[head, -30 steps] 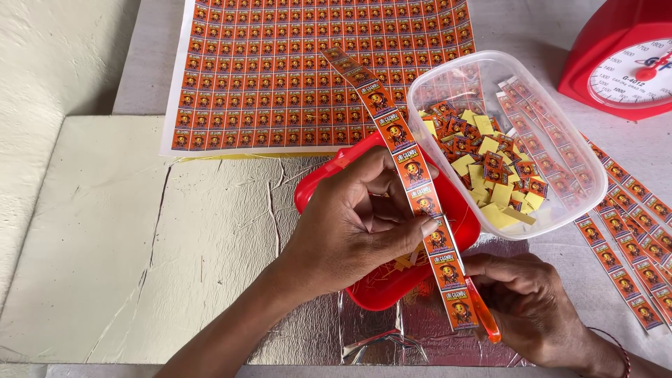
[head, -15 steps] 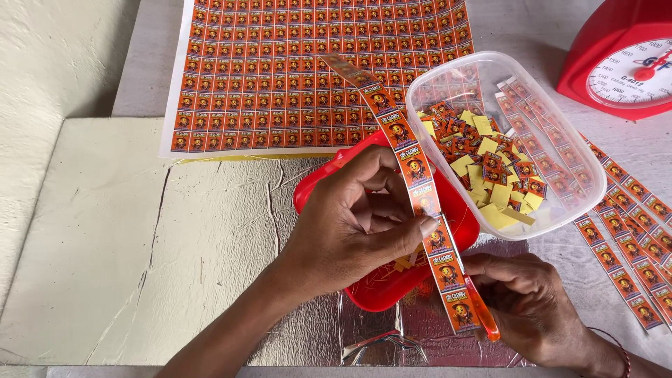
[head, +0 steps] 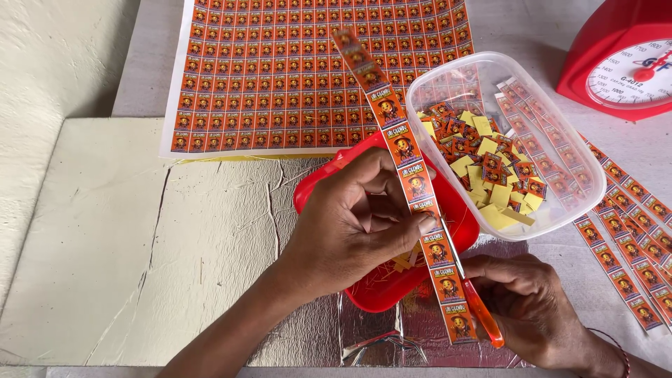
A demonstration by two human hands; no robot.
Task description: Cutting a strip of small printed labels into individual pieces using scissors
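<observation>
Head view, left hand: the left hand was curled nearly closed, and a long strip of orange printed labels was pinched between its thumb and fingertips.
Head view, right hand: the right hand was closed around the orange handles of a pair of scissors, whose blade lay along the strip's right edge; how far the blades stood apart could not be told.
Head view, strip: it was held in the air, slanting from above the printed sheet down over the red tray toward the near edge of the worktop.
Head view, surroundings: a clear plastic tub of cut labels and yellow backing bits was seen resting partly on the tray's far right side; an uncut label sheet lay at the far edge, loose strips along the right edge, and a red kitchen scale at the far right corner.
Risk, crooked cut: a label might be sliced through if the unsupported far end of the strip swung.
Risk, fingers: the left thumb, placed just beside the blade, could be nicked.
Risk, tub: being perched on the tray rim, it could be tipped by a nudge.
Risk, offcuts: pieces might be dropped onto the foil sheet rather than into the tray.
</observation>
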